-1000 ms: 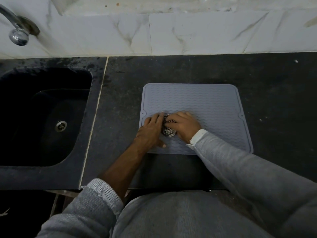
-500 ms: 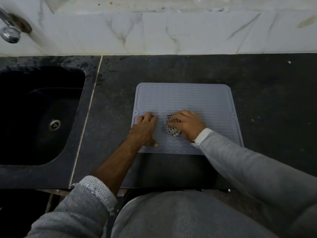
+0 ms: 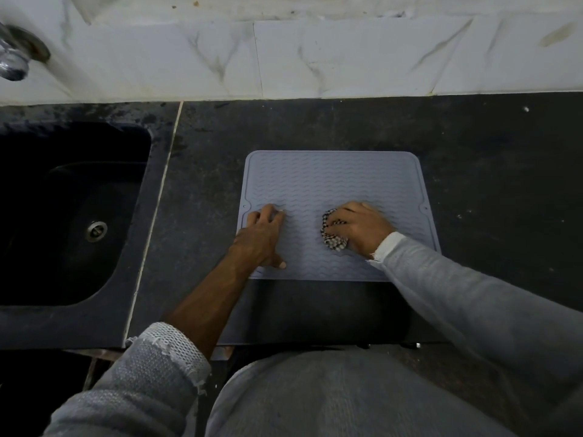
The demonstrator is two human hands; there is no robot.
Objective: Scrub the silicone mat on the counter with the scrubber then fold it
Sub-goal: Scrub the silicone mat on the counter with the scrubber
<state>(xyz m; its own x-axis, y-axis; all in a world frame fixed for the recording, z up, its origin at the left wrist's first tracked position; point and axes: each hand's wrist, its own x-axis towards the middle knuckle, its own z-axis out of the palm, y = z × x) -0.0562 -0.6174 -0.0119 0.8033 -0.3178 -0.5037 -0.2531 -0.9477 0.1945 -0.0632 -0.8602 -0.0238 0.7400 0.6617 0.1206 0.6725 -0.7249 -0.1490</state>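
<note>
We look down on a grey mat (image 3: 334,184) lying flat on the dark counter (image 3: 492,184), its ribbed face up and its near edge just short of the counter's front. Both of our hands are on it — 2 hands, well apart.

Our left hand (image 3: 263,238) rests on the mat's left side with fingers spread and fairly straight, the fingertips close to the small notch in the mat's left rim and the thumb pointing toward the near edge. It grasps nothing; it simply presses down on the mat.

Our right hand (image 3: 358,227) sits right of the mat's middle, fingers curled over a checked scrubber (image 3: 332,238), which it grips against the mat. The scrubber pokes out at the left and near side of that hand.

To the left, past a pale seam in the counter, is a black sink (image 3: 63,216) with a metal drain (image 3: 97,230) at its bottom. A tap (image 3: 14,63) shows at the upper left — against the white marbled wall tiles (image 3: 315,55).
</note>
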